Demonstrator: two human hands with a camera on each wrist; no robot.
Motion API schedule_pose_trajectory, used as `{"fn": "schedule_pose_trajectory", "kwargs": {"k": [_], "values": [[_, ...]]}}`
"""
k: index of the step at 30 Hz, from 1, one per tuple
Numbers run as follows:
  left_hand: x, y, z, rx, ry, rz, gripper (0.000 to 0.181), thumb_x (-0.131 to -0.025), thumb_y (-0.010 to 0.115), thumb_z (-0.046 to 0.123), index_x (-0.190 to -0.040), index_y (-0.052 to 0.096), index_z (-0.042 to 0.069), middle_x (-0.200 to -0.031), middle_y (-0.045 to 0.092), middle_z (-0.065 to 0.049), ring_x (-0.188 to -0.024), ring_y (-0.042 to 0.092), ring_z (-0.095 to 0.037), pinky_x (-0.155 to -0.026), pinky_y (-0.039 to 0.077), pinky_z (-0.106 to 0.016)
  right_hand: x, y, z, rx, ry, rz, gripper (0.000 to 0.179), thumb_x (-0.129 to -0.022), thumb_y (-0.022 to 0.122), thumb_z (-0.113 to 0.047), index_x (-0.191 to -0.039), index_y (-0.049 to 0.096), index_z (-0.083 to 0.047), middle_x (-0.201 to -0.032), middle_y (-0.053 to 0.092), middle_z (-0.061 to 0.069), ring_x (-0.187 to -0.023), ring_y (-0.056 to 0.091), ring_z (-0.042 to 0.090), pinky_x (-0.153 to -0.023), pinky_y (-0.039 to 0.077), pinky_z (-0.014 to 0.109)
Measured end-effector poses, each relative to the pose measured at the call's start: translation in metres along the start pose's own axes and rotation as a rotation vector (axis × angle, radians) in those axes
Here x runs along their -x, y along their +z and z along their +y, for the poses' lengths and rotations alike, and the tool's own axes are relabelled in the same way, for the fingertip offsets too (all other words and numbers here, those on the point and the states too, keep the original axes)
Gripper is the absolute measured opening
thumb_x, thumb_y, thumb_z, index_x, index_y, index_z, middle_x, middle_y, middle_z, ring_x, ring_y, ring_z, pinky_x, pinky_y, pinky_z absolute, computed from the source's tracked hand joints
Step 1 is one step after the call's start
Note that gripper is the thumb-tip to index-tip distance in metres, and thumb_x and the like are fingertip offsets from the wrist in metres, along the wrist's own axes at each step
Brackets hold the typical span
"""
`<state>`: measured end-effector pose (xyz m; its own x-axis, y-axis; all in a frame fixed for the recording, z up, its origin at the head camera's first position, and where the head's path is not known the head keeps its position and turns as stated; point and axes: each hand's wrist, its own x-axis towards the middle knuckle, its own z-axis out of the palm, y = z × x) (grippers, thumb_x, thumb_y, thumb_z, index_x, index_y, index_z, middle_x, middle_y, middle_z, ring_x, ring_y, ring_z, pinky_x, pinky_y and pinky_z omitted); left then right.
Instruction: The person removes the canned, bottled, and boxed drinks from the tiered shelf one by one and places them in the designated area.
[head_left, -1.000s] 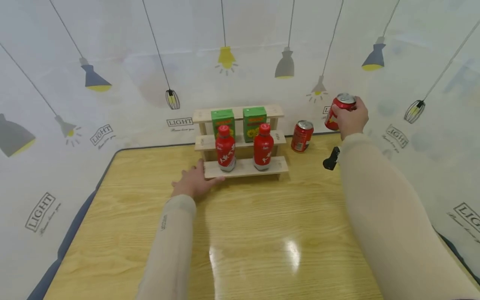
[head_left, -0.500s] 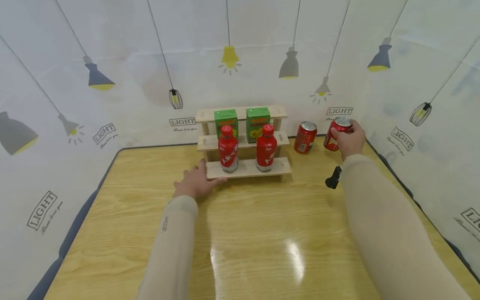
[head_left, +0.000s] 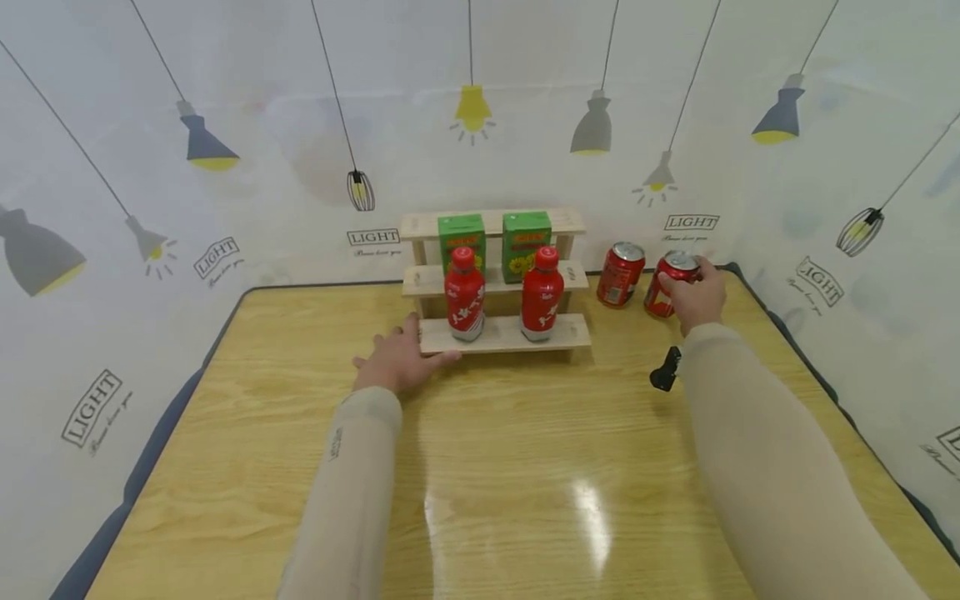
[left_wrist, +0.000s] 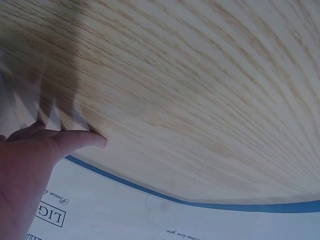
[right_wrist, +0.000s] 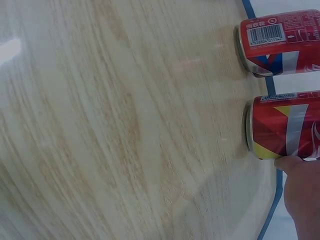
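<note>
Gripping a cylindrical red metal can (right_wrist: 280,125) between thumb and fingers, the right hand (head_left: 702,298) is near the far right corner of the worktop (head_left: 510,467). That can stands upright near the far edge, its silvery lid up, with yellow and pale bands on its glossy side. Just beside it, a narrow gap to the left, is a second red can (head_left: 621,277), also upright, with a printed barcode.

The left hand (head_left: 397,360) has its fingers spread, touching the left end of the bottom tier of a three-tiered rack (head_left: 500,335) of pale, plain wood; its thumb lies along the front edge. Two rounded red bottles (head_left: 466,304) with red caps stand apart on that tier. On the middle tier are two boxy green cartons (head_left: 527,229), partly hidden behind the bottles. The rack sits near the middle of the far edge. Streaky yellowish grain runs across the shiny worktop, and a white sheet (head_left: 262,192) printed with hanging lamps rises behind it.
</note>
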<state>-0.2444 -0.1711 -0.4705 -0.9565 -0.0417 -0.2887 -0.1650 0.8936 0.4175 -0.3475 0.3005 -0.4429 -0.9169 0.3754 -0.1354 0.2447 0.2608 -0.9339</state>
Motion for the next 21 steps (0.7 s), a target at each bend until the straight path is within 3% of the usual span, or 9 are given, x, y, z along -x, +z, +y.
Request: {"fn": "schedule_pose_trajectory", "kwargs": {"k": [6, 15, 21], "values": [[0.004, -0.002, 0.001, -0.008, 0.002, -0.003, 0.136, -0.073, 0.047, 0.104, -0.173, 0.003, 0.023, -0.178, 0.020, -0.020, -0.160, 0.011, -0.061, -0.113, 0.003, -0.094, -0.004, 0.007, 0.002, -0.009, -0.009, 0.009, 0.079, -0.104, 0.069, -0.030, -0.170, 0.027, -0.024, -0.176, 0.030, 0.006, -0.162, 0.032, 0.025, -0.134, 0.033, 0.043], [0.007, -0.005, 0.003, -0.017, 0.007, 0.001, 0.134, -0.076, 0.047, 0.102, -0.173, 0.004, 0.021, -0.178, 0.021, -0.021, -0.160, 0.012, -0.062, -0.112, 0.004, -0.094, -0.020, 0.010, 0.001, -0.007, -0.018, -0.014, 0.082, -0.105, 0.066, -0.032, -0.171, 0.019, -0.025, -0.179, 0.021, 0.007, -0.165, 0.027, 0.026, -0.134, 0.033, 0.044], [0.006, -0.005, 0.003, -0.013, 0.004, -0.007, 0.135, -0.075, 0.047, 0.103, -0.173, 0.003, 0.022, -0.178, 0.020, -0.021, -0.160, 0.011, -0.061, -0.113, 0.004, -0.094, -0.027, 0.000, 0.000, 0.081, -0.080, -0.114, 0.094, -0.104, 0.067, -0.037, -0.173, 0.007, -0.019, -0.180, 0.014, 0.015, -0.166, 0.022, 0.034, -0.134, 0.031, 0.050]]}}
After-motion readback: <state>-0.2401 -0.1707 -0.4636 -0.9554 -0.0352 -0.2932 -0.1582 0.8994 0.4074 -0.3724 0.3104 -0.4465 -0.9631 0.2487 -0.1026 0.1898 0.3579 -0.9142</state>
